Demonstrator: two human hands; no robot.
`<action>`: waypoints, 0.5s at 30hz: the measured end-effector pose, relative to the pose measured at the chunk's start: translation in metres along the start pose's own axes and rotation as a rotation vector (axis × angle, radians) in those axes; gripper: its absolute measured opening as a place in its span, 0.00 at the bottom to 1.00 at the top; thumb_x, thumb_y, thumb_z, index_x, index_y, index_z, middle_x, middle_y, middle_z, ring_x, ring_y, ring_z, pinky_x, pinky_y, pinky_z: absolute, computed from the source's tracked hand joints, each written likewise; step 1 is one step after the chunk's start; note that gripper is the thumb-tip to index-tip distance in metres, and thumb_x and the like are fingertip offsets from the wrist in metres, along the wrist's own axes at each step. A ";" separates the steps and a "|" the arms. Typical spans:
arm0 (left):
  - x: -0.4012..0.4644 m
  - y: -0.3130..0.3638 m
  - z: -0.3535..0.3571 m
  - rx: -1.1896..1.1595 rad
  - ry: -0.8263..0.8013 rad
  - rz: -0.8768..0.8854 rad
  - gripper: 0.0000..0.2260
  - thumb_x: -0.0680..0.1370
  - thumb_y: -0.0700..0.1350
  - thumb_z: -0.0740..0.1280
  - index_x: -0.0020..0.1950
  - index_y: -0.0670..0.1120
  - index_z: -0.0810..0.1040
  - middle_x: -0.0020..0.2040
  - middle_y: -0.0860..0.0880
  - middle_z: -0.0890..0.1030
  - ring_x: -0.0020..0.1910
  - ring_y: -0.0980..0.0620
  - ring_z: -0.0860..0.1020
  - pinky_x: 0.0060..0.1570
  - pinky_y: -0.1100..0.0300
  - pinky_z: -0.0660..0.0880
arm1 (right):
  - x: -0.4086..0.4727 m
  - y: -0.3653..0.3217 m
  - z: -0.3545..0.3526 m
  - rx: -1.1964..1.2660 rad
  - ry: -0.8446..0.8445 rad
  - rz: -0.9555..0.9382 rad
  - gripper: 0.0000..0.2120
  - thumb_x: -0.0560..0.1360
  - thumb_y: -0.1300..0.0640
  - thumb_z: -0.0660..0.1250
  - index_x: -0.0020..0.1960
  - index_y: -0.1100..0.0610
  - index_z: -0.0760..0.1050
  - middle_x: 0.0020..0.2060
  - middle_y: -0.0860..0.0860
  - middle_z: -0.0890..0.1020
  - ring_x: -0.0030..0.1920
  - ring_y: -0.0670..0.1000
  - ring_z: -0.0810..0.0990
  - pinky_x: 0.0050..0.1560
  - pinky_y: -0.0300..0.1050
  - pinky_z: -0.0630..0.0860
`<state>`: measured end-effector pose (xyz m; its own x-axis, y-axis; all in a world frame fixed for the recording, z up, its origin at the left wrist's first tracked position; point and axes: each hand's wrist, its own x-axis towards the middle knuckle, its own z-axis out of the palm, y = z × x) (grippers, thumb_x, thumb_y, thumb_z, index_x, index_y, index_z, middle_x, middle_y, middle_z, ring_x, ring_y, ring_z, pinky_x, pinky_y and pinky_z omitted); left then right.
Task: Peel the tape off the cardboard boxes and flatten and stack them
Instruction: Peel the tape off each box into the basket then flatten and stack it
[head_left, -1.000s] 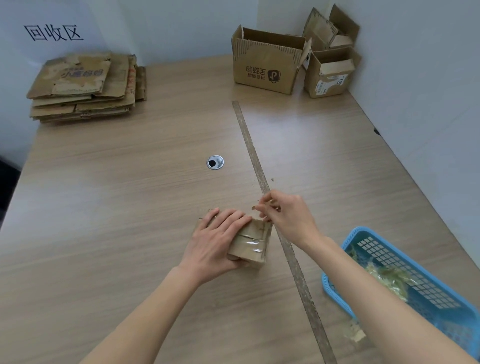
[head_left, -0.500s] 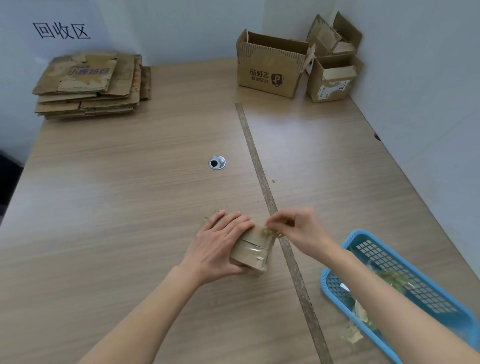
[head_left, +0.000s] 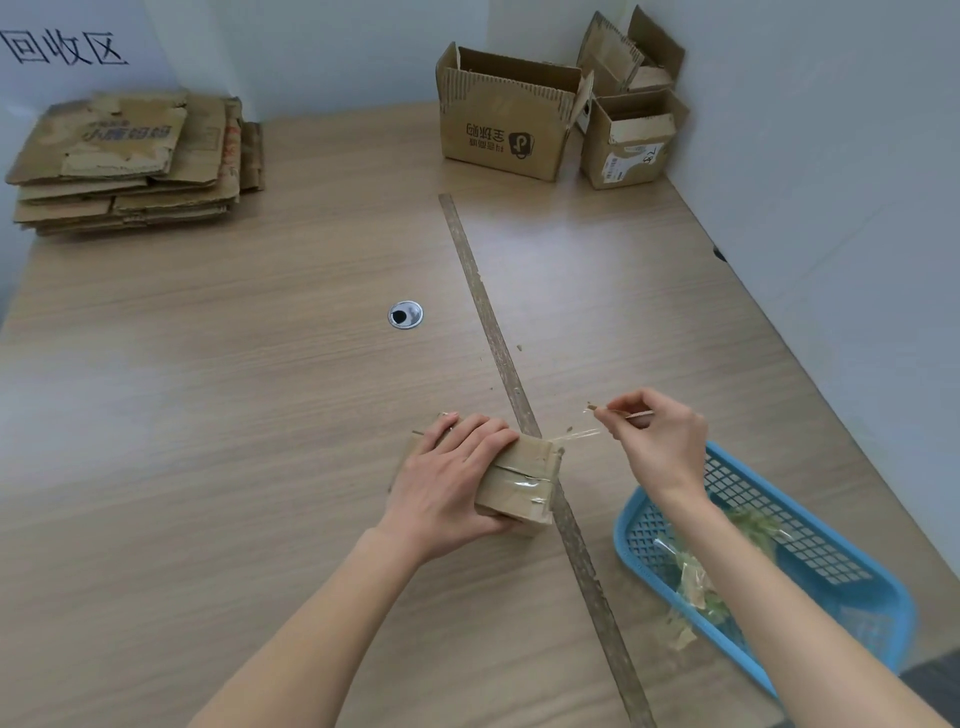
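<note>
A small cardboard box (head_left: 524, 480) lies on the wooden table (head_left: 234, 415) near its front middle. My left hand (head_left: 449, 480) lies over the box's top and left side, fingers wrapped around it, holding it down. A strip of clear tape (head_left: 576, 434) stretches from the box's far right corner out to my right hand (head_left: 657, 441), which pinches the tape's free end to the right of the box. More clear tape still crosses the box's near face.
A stack of flattened cardboard (head_left: 130, 161) lies at the far left corner. Three open boxes (head_left: 506, 117) stand at the far right corner against the wall. A blue basket (head_left: 810, 566) with crumpled tape sits at the front right. A grommet hole (head_left: 405, 314) marks mid-table.
My right hand has pulled away from the box to the right, drawing a strip of tape off its far corner. My left hand has stayed on the box.
</note>
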<state>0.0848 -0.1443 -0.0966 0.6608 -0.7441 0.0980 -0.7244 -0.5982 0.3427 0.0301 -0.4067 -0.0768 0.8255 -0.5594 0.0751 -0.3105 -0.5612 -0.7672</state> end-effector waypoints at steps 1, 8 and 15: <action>0.003 0.004 0.001 -0.008 0.003 0.004 0.40 0.67 0.71 0.67 0.75 0.54 0.68 0.73 0.59 0.71 0.76 0.56 0.64 0.79 0.51 0.53 | 0.001 0.003 -0.002 0.021 0.010 0.031 0.07 0.70 0.52 0.81 0.41 0.49 0.83 0.33 0.43 0.84 0.35 0.42 0.84 0.39 0.43 0.82; 0.002 0.012 0.014 -0.054 0.115 -0.037 0.41 0.66 0.74 0.69 0.72 0.53 0.71 0.72 0.57 0.73 0.74 0.54 0.68 0.77 0.51 0.58 | 0.030 0.024 -0.071 0.278 0.424 0.353 0.06 0.75 0.56 0.77 0.47 0.55 0.80 0.44 0.55 0.86 0.31 0.45 0.85 0.35 0.39 0.82; 0.013 0.026 0.018 0.026 0.116 -0.063 0.41 0.65 0.74 0.68 0.71 0.51 0.73 0.71 0.55 0.75 0.73 0.52 0.70 0.77 0.51 0.56 | -0.042 0.056 -0.119 -0.224 -0.060 -0.172 0.06 0.69 0.59 0.80 0.44 0.54 0.85 0.39 0.44 0.85 0.38 0.40 0.84 0.43 0.43 0.84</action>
<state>0.0712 -0.1745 -0.1038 0.7221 -0.6665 0.1854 -0.6849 -0.6510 0.3274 -0.0780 -0.4873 -0.0472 0.8993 -0.4112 0.1489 -0.2545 -0.7690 -0.5864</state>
